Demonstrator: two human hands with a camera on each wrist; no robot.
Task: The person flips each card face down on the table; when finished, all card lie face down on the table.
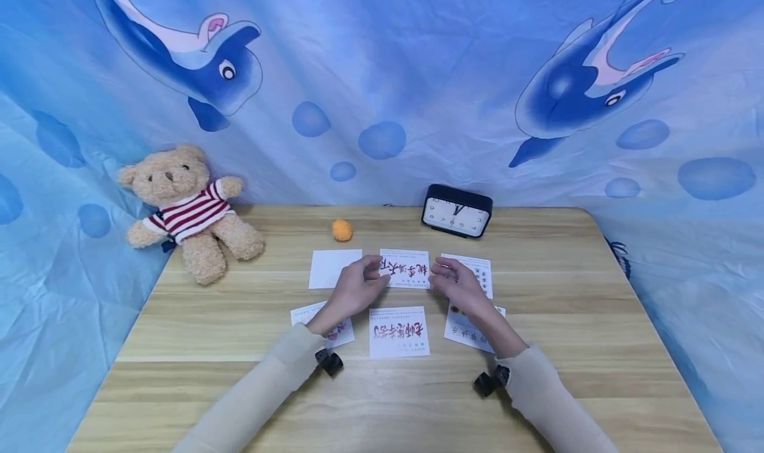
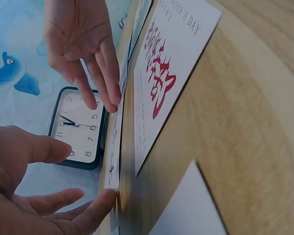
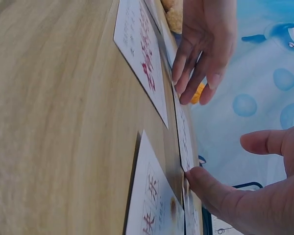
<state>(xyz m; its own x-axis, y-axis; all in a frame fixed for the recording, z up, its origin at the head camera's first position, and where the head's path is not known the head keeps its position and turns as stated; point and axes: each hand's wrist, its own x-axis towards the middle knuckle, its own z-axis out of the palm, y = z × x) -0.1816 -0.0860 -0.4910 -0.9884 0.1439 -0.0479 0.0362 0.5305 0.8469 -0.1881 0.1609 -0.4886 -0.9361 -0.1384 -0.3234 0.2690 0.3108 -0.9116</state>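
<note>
A white card with red brush lettering (image 1: pixel 408 268) lies in the middle of the back row. My left hand (image 1: pixel 355 287) is at its left side and my right hand (image 1: pixel 464 291) at its right, both with fingers loosely bent. In the left wrist view, fingertips of the left hand (image 2: pixel 49 196) touch or nearly touch the card's end. The right wrist view has a finger of the right hand (image 3: pixel 255 193) at the other end. Nearer me lies another red-lettered card (image 1: pixel 398 333). Neither hand grips anything.
A blank card (image 1: pixel 327 267) and a printed card (image 1: pixel 485 277) flank the back row. Two tilted cards, one flowered (image 1: pixel 341 333), one lettered (image 1: pixel 468 330), lie partly under my forearms. Behind are a teddy bear (image 1: pixel 193 207), an orange lump (image 1: pixel 342 229) and a clock (image 1: pixel 457 211).
</note>
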